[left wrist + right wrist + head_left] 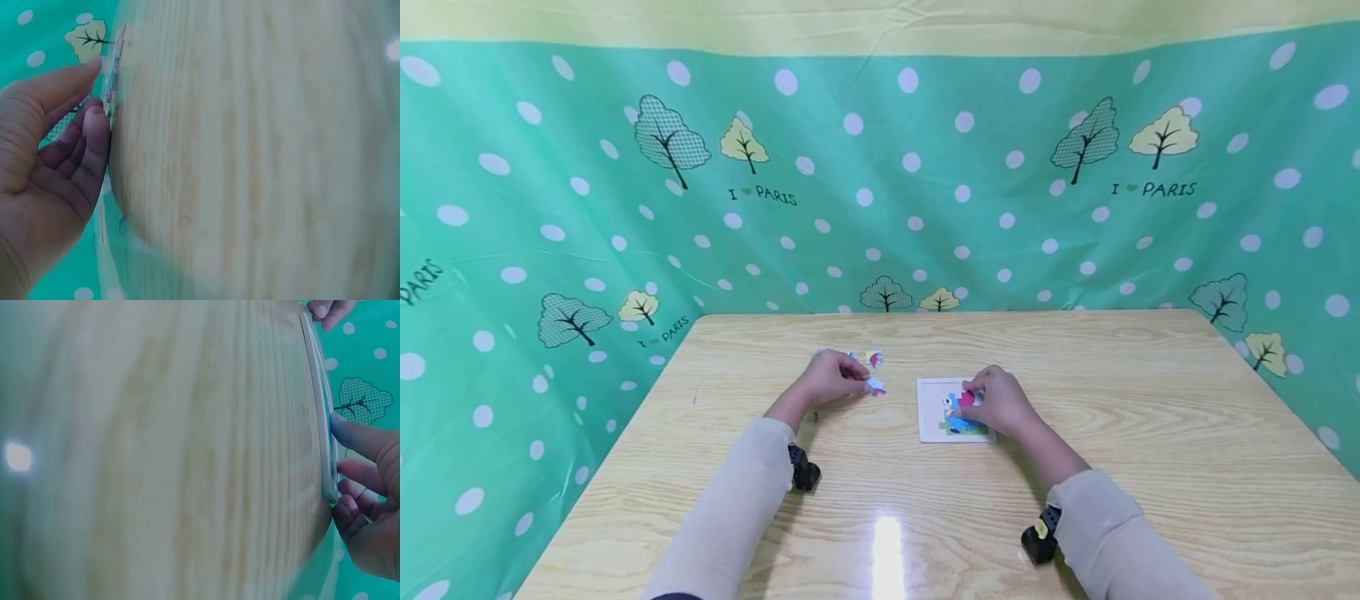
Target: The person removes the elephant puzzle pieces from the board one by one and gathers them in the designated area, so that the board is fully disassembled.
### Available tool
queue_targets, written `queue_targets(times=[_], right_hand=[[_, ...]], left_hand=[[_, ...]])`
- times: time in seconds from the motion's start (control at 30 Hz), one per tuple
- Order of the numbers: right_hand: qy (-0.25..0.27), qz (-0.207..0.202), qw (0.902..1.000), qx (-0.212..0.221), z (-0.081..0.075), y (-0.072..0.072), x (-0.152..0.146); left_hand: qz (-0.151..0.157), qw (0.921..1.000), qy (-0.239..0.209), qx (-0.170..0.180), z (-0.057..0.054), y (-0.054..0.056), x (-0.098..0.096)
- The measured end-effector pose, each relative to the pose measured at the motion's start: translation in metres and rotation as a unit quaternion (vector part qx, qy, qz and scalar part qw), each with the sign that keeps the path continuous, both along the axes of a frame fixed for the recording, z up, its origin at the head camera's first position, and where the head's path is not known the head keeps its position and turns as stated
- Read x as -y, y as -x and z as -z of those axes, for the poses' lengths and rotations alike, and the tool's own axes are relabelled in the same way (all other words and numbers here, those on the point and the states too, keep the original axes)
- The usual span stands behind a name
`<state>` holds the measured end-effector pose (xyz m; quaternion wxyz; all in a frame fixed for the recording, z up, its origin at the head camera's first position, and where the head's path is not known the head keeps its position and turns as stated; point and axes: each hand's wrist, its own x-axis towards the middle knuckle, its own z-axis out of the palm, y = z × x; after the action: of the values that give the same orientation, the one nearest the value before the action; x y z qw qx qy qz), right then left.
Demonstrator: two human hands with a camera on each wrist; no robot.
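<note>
A white square puzzle tray [930, 417] lies on the table with several colourful pieces joined in its lower right part. My right hand [1003, 404] reaches over its right side, thumb and forefinger spread around a red-and-blue puzzle piece [966, 399] that it pinches against the tray. The wrist view shows the tray [325, 425] edge-on, with the other fingers of the right hand [375, 494] by its near corner. To the left, my left hand [833, 377] holds a light blue puzzle piece [876, 387] at its thumb and fingertips, low over the table.
Just behind the left hand lie more loose puzzle pieces [874, 357], partly hidden by it. The wooden table [880, 483] ends at a green dotted cloth [820, 192] hanging behind and at both sides. A black camera sits on each wrist.
</note>
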<state>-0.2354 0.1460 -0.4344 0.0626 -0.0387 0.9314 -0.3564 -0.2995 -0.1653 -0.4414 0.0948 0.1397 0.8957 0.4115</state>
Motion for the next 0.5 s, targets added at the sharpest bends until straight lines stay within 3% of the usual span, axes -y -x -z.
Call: queue_targets(times=[0.27, 0.5], right_hand=[[-0.021, -0.046, 0.9986, -0.014, 0.001, -0.005, -0.005], [-0.022, -0.047, 0.9984, -0.024, 0.000, -0.007, -0.006]], left_hand=[[-0.016, 0.9979, -0.062, 0.009, -0.001, -0.007, 0.004], [-0.018, 0.9960, -0.087, 0.004, -0.004, -0.014, 0.000]])
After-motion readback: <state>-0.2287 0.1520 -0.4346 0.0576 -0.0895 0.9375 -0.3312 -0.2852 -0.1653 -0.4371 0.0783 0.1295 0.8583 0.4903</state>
